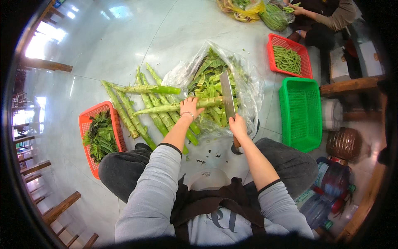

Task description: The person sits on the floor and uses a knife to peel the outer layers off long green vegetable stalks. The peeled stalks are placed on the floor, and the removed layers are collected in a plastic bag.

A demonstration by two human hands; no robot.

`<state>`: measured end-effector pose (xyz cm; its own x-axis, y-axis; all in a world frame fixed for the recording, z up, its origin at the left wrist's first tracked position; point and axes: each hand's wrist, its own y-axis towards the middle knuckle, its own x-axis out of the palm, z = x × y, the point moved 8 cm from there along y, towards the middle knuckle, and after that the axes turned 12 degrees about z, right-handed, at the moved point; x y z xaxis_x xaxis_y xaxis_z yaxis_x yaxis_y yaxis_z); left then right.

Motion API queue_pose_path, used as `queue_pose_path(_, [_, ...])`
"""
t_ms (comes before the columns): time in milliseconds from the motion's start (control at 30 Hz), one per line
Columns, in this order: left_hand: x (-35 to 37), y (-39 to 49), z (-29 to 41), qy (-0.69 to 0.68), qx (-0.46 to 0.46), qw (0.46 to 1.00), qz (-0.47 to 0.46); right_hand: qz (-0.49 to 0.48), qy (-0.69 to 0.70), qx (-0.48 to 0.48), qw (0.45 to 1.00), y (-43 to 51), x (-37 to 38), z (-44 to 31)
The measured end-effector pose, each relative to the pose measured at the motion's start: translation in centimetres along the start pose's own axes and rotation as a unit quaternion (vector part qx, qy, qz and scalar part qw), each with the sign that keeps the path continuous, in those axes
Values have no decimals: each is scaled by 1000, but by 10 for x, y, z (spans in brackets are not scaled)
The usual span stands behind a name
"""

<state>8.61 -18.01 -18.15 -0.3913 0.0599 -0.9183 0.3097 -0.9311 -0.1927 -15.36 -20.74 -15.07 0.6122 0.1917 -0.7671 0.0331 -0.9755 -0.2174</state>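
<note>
My left hand [189, 109] grips a celtuce stem [161, 109] around its middle, the stem lying level from left to right. In my right hand [238, 127] is a cleaver [228, 93], held by its wooden handle. Its broad blade stands at the thick right end of the stem; whether it has cut in cannot be told. Below that end an open clear plastic bag [248, 84] holds celtuce peelings [214, 82] and leaves. More celtuce stems [160, 119], several of them, lie on the floor to the left, one with a peeled bright green end.
At left stands an orange-red basket [121, 133] of leafy greens [101, 135]. On the right are a green basket [301, 115] and a red basket [306, 62] of cut green beans [286, 59]. A co-worker's hand [298, 10] holds beans near bags at the top. Large bottles [334, 177] stand lower right.
</note>
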Motion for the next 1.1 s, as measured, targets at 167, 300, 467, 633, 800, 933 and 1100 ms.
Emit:
queue_pose_path(167, [6, 9, -9, 102, 89, 988, -76, 30, -65, -51, 996, 10, 2, -25])
queue_pose_path(300, [-7, 0, 0, 59, 131, 984, -108, 47, -45, -52, 997, 21, -12, -35])
queue_pose_path(467, [-1, -18, -28, 18, 48, 990, -132, 46, -55, -88, 993, 27, -9, -52])
queue_pose_path(633, [13, -36, -51, 33, 18, 989, -146, -29, -119, -122, 985, 24, 13, -63])
queue_pose_path(800, [26, -35, -51, 7, 18, 987, -158, -77, -169, -146, 972, 24, 33, -61])
queue_pose_path(933, [29, -36, -50, 17, 25, 987, -161, -93, -141, -131, 977, 30, 40, -53])
queue_pose_path(1100, [35, -34, -51, 21, 34, 985, -170, -121, -135, -146, 972, 37, 45, -56])
